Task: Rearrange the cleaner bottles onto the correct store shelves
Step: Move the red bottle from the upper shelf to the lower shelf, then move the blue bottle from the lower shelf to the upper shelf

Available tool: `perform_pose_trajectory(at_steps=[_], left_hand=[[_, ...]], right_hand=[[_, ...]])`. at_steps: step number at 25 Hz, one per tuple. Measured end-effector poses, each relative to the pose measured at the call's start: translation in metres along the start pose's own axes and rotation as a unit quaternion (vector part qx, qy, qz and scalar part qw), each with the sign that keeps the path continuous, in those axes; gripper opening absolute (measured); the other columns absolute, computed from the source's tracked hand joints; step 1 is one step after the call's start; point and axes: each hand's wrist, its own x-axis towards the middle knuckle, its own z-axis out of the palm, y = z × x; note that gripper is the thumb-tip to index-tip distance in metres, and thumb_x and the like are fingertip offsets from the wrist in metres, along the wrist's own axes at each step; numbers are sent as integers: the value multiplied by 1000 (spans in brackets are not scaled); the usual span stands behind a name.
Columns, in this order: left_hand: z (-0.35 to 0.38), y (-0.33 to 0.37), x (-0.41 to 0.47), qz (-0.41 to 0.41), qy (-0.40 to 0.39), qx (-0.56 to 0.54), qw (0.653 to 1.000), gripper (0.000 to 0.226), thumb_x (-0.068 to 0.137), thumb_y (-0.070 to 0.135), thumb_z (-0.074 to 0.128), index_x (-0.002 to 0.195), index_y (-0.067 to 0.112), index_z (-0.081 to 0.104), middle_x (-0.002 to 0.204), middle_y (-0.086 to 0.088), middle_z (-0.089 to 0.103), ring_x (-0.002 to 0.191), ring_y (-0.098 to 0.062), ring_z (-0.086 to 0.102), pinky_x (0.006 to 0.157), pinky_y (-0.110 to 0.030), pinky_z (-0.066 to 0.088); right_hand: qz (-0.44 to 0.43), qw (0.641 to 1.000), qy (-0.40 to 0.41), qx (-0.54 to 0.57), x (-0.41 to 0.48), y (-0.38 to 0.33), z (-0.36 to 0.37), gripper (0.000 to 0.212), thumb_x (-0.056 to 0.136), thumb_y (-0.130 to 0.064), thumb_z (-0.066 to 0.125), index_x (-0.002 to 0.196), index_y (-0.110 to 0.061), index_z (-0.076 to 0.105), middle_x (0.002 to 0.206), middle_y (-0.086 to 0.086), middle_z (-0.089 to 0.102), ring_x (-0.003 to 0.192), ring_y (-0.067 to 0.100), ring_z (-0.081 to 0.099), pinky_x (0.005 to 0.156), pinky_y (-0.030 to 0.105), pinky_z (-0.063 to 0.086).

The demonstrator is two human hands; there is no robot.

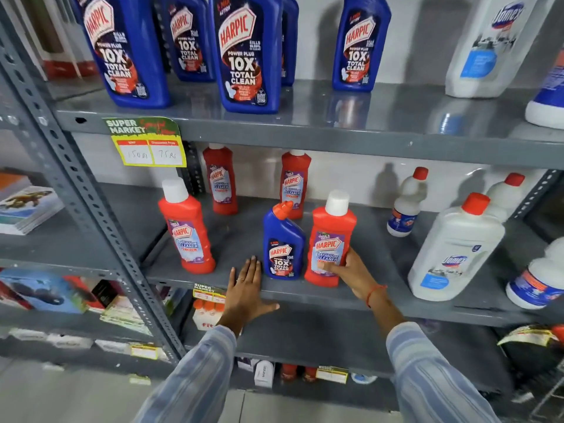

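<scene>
On the middle shelf [232, 239] a small blue Harpic bottle [283, 245] with a red cap stands among red Harpic bathroom cleaner bottles. My right hand [351, 271] grips the lower part of the front red bottle [331, 239], just right of the blue one. My left hand [247, 288] lies flat and open on the shelf's front edge, just left of the blue bottle, not touching it. Other red bottles stand at the front left [186, 227] and at the back [220, 180], [294, 181]. Large blue Harpic bottles [247, 53] line the top shelf [335, 123].
White Domex bottles [454, 248] with red caps fill the right side of the middle shelf, and more [488, 44] stand at the top right. A yellow price tag [149, 145] hangs from the top shelf's edge. A grey perforated upright [79, 190] separates a left rack holding books.
</scene>
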Motion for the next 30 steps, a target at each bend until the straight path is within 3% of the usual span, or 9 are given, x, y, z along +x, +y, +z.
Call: perform_pose_trajectory(at_steps=[4,6,8,9,12,15,18,24,30], left_hand=[[6,-2,2,2,-5,13,1000,114,72,71,55,150,12,-3,161,-5,-5,148,-20,-5,118,-46,-6],[7,-4,4,3,-3,14,1000,115,72,71,56,150,12,-4,161,-5,-5,148,-19,-5,118,-46,-6],[7,-4,5,3,-5,15,1000,115,71,71,56,150,12,-4,161,-5,-5,148,-20,-5,118,-46,-5],[8,-4,5,2,-7,16,1000,116,71,71,56,150,12,-4,161,-5,-5,148,-20,-5,118,-46,-5],[8,-4,5,0,-24,20,1000,117,71,71,56,150,12,-8,161,-5,-9,147,-19,-8,118,-47,-6],[5,-5,8,1,-50,19,999,121,70,70,59,149,12,-12,160,-5,-13,147,-19,-12,117,-47,-8],[0,-6,9,10,-86,23,996,128,65,71,63,148,11,-15,159,-6,-17,146,-21,-16,117,-48,-9],[-9,-10,13,27,-138,19,990,139,59,67,72,146,9,-19,157,-9,-24,144,-24,-22,116,-50,-11],[-37,-10,14,42,-187,26,981,134,61,47,82,149,8,-10,160,-11,-12,147,-28,-7,120,-51,4]], right_hand=[[8,1000,-9,-16,-5,-5,-1,65,73,-3,75,129,-11,42,130,13,57,120,31,55,100,46,48],[-38,992,116,21,-22,-9,9,72,70,-11,80,130,-11,40,128,8,56,118,27,56,97,40,50],[-135,945,297,-17,-43,-13,29,68,69,-31,80,125,-14,46,121,2,53,111,20,56,96,26,49],[-195,920,332,-69,-54,-16,43,62,70,-38,76,121,-17,49,117,0,51,109,17,55,93,17,48],[-298,893,244,-233,-58,-32,89,55,81,-34,66,129,-15,46,129,10,52,120,22,51,99,26,46],[-207,900,164,-346,-31,-52,113,73,89,-27,58,146,-8,17,155,13,27,142,29,27,114,38,31],[-142,886,149,-415,-11,-56,120,76,93,-21,54,147,-5,3,157,14,18,145,30,17,119,41,25],[-171,883,169,-403,-14,-53,118,66,88,-10,60,143,-7,24,141,16,41,132,28,38,112,41,37],[-150,923,69,-348,-27,-50,108,56,79,-8,70,127,-2,42,129,19,53,120,34,50,102,41,44]])
